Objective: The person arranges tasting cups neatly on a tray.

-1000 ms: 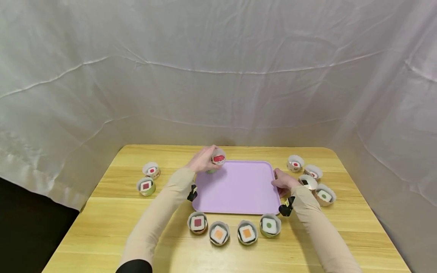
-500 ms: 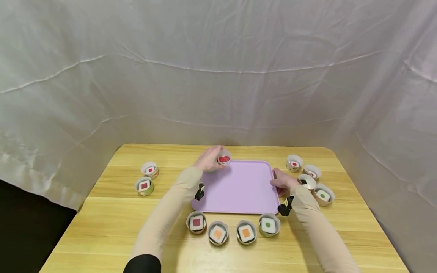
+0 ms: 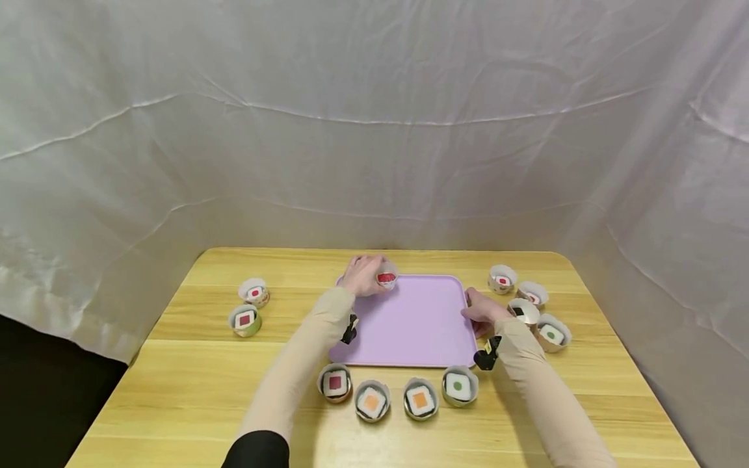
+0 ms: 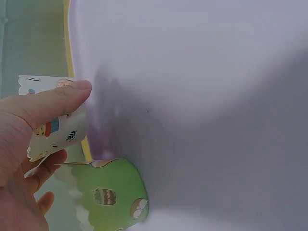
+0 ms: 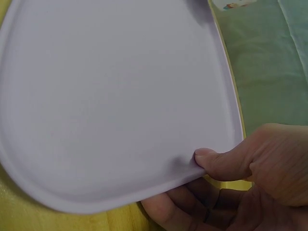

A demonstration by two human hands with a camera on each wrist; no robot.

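Observation:
My left hand (image 3: 363, 276) grips a white paper baking cup (image 3: 388, 275) with a red-topped piece inside, at the far left part of the lilac tray (image 3: 415, 328). Printed cupcakes show on that cup's side in the left wrist view, thumb on one side and fingers on the other. Just beside it on the tray is a green paper cup (image 4: 108, 195), hidden behind the hand in the head view. My right hand (image 3: 482, 307) pinches the tray's right edge, with the thumb (image 5: 219, 162) on the rim and the other fingers underneath.
Two filled cups (image 3: 244, 320) stand at the table's left. Along the tray's near side is a row of cups with sushi-like pieces, including an orange-centred one (image 3: 420, 399). Several more cups (image 3: 502, 279) cluster right of the right hand. A pale curtain (image 3: 374, 162) encloses the table.
My left hand has moved to the right with the white cup, over the tray's far left part. The right hand stays at the tray's edge. The view shifts slightly.

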